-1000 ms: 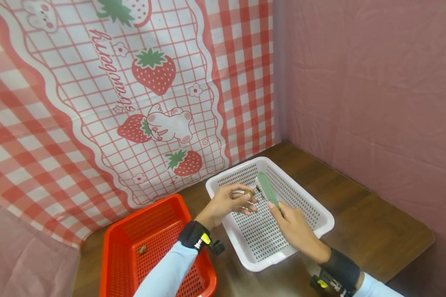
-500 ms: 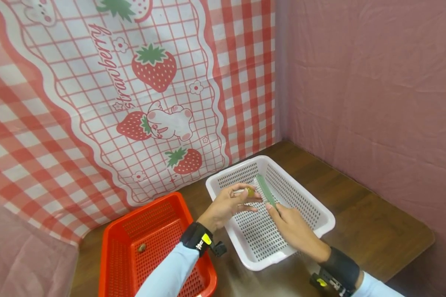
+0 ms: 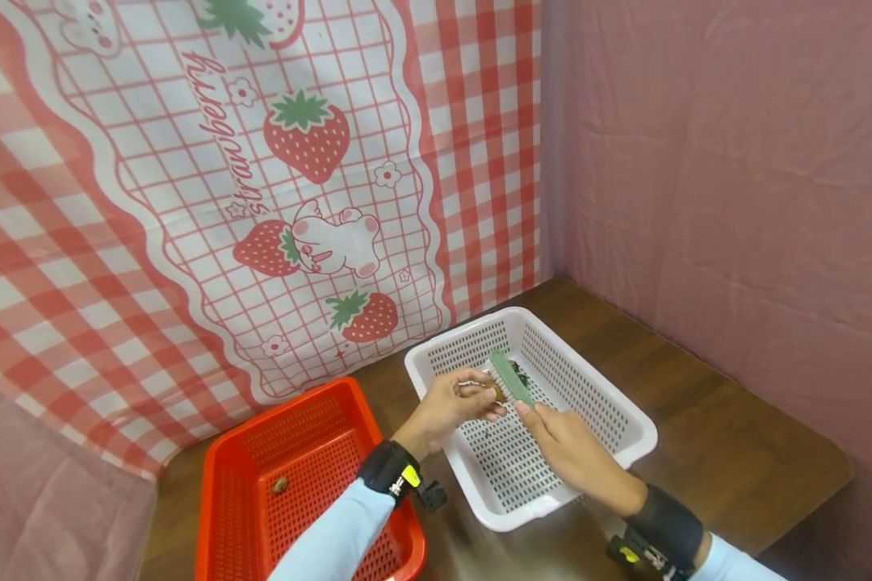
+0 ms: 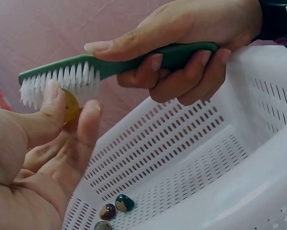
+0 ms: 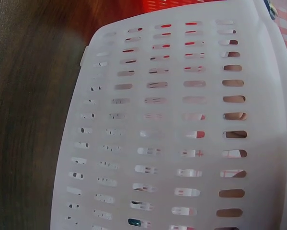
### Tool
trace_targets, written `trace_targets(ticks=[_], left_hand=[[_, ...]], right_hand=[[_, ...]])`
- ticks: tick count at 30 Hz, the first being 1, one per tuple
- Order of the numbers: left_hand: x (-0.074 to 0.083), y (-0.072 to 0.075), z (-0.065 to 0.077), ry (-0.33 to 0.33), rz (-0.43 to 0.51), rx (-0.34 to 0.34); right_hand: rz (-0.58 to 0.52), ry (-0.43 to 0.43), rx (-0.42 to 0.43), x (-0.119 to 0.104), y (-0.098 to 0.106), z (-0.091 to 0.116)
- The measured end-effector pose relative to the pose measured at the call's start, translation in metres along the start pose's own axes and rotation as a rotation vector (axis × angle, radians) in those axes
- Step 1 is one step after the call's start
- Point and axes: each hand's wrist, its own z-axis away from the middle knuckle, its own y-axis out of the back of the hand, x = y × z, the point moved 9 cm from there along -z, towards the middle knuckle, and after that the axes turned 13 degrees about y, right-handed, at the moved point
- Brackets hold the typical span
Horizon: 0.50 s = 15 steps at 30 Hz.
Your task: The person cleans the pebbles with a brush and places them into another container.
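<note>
My left hand (image 3: 446,410) pinches a small glossy yellow rounded piece (image 4: 71,106), like a stone or shell, between thumb and fingers. My right hand (image 3: 570,444) grips the handle of a green brush (image 4: 81,61), its thumb laid along the neck. White bristles (image 4: 88,79) point down and touch or nearly touch the yellow piece. Both hands are over the white slotted basket (image 3: 643,436). Inside it lie several more glossy pieces, among them a dark green one (image 4: 124,203) and a maroon one (image 4: 107,211). In the right wrist view only the basket's wall (image 5: 177,136) fills the foreground.
Left of the white basket stands a red slotted basket (image 3: 283,440) with one small brownish piece (image 3: 279,485) in it. Both are on a brown wooden table (image 3: 734,436). A strawberry-print cloth (image 3: 320,161) hangs behind, and a pink cloth (image 3: 712,177) hangs at the right.
The brush has swung left and down against the yellow piece, its bristles turned toward my left hand. My left hand has dipped slightly. More dark pieces show behind the brush.
</note>
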Motion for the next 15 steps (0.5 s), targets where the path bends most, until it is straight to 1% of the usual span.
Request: trace_targets(ticks=[2, 4, 5, 7, 9, 11, 13, 15], left_hand=[[0.0, 0.002, 0.002, -0.009, 0.037, 0.01], [0.001, 0.005, 0.004, -0.021, 0.06, 0.045], [0.002, 0.007, 0.005, -0.031, 0.057, 0.067], [0.006, 0.008, 0.006, -0.064, 0.004, 0.105], [0.01, 0.005, 0.008, -0.098, -0.076, 0.127], [0.013, 0.003, 0.009, -0.121, -0.129, 0.155], [0.016, 0.005, 0.01, -0.136, -0.115, 0.192], [0.018, 0.01, 0.011, -0.145, -0.065, 0.229]], right_hand=[[-0.014, -0.003, -0.015, 0.0, -0.003, 0.0], [-0.005, 0.004, -0.029, -0.001, -0.004, -0.001], [0.007, 0.009, -0.035, -0.001, -0.005, -0.001], [0.028, 0.015, -0.041, -0.001, -0.005, -0.002], [0.055, 0.021, -0.039, -0.001, -0.004, -0.004], [0.056, 0.012, -0.041, 0.0, -0.004, -0.004], [0.049, 0.006, -0.042, 0.0, -0.003, -0.004], [0.043, 0.007, -0.047, 0.0, -0.004, -0.004]])
